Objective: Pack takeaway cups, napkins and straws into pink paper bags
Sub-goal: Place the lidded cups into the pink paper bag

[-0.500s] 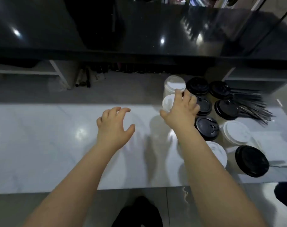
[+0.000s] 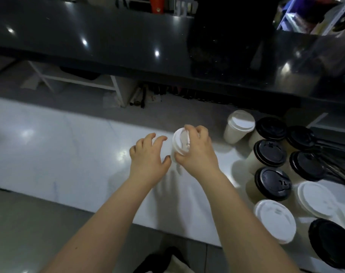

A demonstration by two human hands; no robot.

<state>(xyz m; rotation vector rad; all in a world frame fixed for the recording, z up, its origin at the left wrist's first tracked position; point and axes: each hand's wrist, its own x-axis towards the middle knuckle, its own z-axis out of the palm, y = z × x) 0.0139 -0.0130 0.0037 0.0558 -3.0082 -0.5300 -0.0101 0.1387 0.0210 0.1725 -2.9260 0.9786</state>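
My right hand (image 2: 197, 152) grips a white-lidded takeaway cup (image 2: 180, 141) by its lid, fingers curled over the rim, above the white marble counter (image 2: 69, 154). Just left of that cup my left hand (image 2: 149, 157) hovers with fingers spread and bent, holding nothing; its thumb is close to the cup's side. To the right stands a cluster of several more cups, some with black lids (image 2: 270, 152), some with white lids (image 2: 275, 220). Dark straws (image 2: 337, 154) lie at the far right behind the cups. No pink bag or napkins are in view.
A glossy black raised counter (image 2: 128, 40) runs across the back. Beneath it a white shelf frame (image 2: 108, 85) and dark items sit in the gap. The marble counter's near edge (image 2: 167, 231) runs diagonally below my arms, with grey floor beyond it.
My right hand has carried the white-lidded cup leftward, away from the cluster. My left hand has closed in beside the cup. The camera view has shifted up and left.
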